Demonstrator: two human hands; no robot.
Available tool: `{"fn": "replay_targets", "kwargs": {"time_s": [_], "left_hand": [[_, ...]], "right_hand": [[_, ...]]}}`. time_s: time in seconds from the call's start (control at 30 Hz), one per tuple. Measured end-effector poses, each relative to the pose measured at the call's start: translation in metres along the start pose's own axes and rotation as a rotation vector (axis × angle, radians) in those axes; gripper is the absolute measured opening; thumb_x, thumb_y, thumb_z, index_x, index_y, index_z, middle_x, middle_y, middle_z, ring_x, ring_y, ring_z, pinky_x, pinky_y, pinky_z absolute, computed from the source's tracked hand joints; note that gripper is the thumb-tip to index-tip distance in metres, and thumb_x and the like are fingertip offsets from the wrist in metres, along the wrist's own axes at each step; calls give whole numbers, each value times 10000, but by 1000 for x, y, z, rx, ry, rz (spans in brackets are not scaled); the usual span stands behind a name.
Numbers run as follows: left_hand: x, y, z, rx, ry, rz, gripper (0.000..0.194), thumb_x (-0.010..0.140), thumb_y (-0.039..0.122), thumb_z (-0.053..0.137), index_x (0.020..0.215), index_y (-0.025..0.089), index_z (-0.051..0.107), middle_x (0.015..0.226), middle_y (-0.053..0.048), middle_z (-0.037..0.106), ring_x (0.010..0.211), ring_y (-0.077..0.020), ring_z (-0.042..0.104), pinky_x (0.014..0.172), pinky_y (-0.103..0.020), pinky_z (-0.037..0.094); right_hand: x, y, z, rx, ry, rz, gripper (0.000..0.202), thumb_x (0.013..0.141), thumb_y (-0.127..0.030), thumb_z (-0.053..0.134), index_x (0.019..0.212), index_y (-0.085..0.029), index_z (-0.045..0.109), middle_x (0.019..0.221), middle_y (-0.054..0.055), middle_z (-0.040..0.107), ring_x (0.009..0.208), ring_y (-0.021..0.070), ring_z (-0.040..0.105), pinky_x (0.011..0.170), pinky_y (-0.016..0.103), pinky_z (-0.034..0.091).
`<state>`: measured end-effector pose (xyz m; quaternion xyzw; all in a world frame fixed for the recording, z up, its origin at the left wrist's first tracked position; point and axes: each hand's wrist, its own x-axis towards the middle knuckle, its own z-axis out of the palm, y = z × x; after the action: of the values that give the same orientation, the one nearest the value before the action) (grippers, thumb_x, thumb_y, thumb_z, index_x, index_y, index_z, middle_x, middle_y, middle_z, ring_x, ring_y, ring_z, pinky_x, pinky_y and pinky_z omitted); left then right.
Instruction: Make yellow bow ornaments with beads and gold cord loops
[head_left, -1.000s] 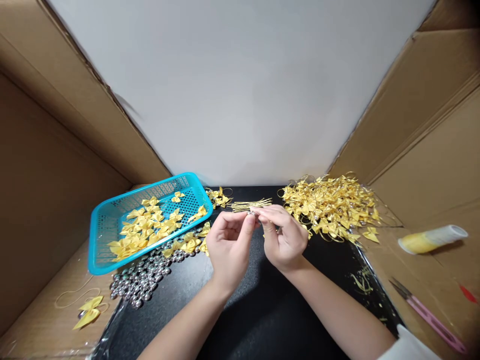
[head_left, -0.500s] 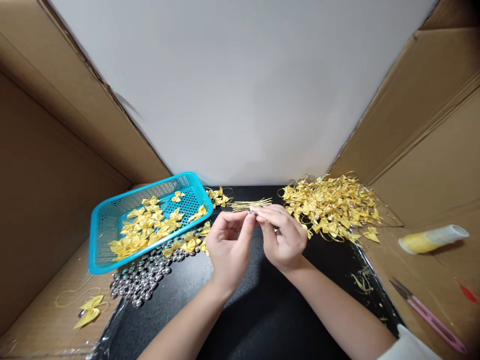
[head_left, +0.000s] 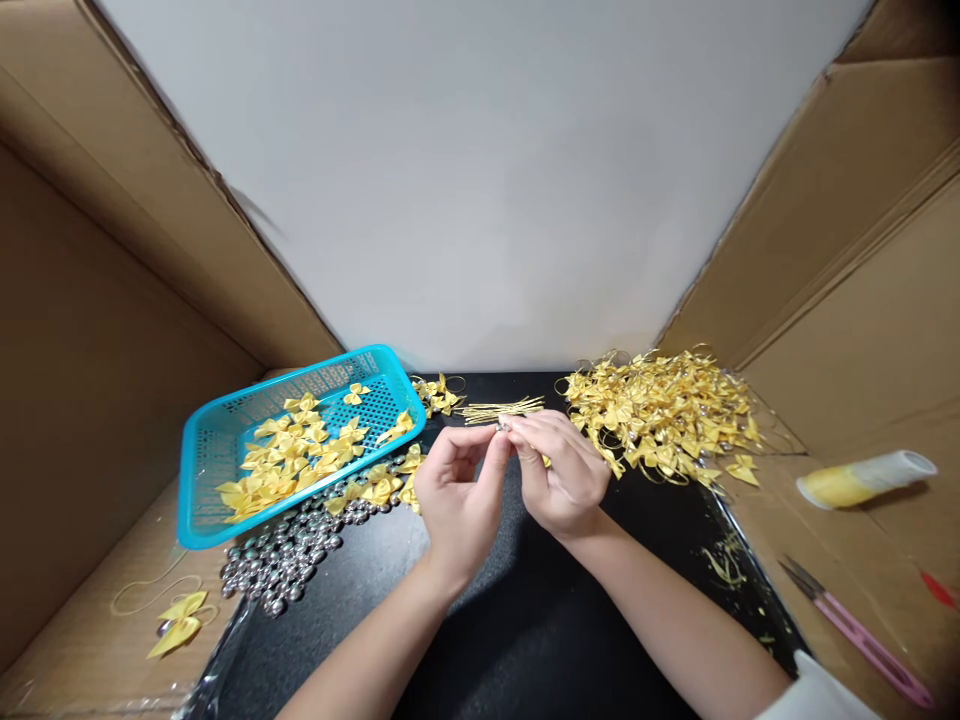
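Observation:
My left hand (head_left: pixel 461 490) pinches a small silver bell (head_left: pixel 502 426) between thumb and forefinger. From the other side, the fingertips of my right hand (head_left: pixel 562 470) close on the same spot, and they hide most of what is there. Just beyond the fingertips lies a row of cut gold cords (head_left: pixel 495 410). Left of my left hand, several yellow ribbon bows (head_left: pixel 379 485) rest beside a heap of loose silver bells (head_left: pixel 289 555).
A blue basket (head_left: pixel 187 480) with yellow bows stands at left. A pile of corded bows (head_left: pixel 660 410) lies at back right. Pink-handled snips (head_left: pixel 862 635) and a translucent tube (head_left: pixel 866 478) are on the right-hand cardboard. One corded bow (head_left: pixel 180 625) sits at lower left.
Both hands stay together over the black surface. The right hand's fingers have shifted slightly left and the grip around the small silver bell has adjusted a little.

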<state>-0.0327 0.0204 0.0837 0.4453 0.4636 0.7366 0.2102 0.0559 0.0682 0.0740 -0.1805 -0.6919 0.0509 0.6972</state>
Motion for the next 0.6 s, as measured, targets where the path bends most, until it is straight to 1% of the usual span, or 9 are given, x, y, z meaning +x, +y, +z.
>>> {"fn": "replay_targets", "kwargs": {"time_s": [0.13,0.27,0.43,0.5,0.6], "left_hand": [[1,0,0,1,4,30,69,790,147,724,823,181,673,757,3,735,691,-92,708,663,-166,581],[0,0,-1,5,19,77,88,788,122,720,830,183,673,756,10,727,691,-88,702,666,-168,583],[-1,-3,-2,37,33,146,95,793,126,719,853,181,670,777,0,717,714,-106,700,685,-210,594],[-1,-3,-2,55,39,166,93,798,133,716,859,185,668,782,-2,713,720,-111,698,688,-221,595],[-2,-3,-2,92,46,167,81,802,162,719,858,188,666,777,-6,704,721,-122,700,685,-240,599]], "right_hand": [[1,-1,0,23,-4,-6,262,856,-36,589,1067,-177,657,896,98,758,834,198,724,720,375,616],[3,-4,-1,7,-8,-27,260,885,-86,571,1106,-198,650,940,89,763,858,199,729,729,372,616],[5,-3,-5,-43,-38,-79,291,901,-97,511,1156,-158,639,985,116,754,902,203,720,764,367,599],[6,-2,-7,-67,-52,-84,252,900,-101,497,1098,-138,649,972,134,744,903,212,711,771,372,587],[8,-1,-9,-119,-72,-80,147,896,-121,495,927,-157,634,823,109,704,784,211,671,704,373,563]]}}
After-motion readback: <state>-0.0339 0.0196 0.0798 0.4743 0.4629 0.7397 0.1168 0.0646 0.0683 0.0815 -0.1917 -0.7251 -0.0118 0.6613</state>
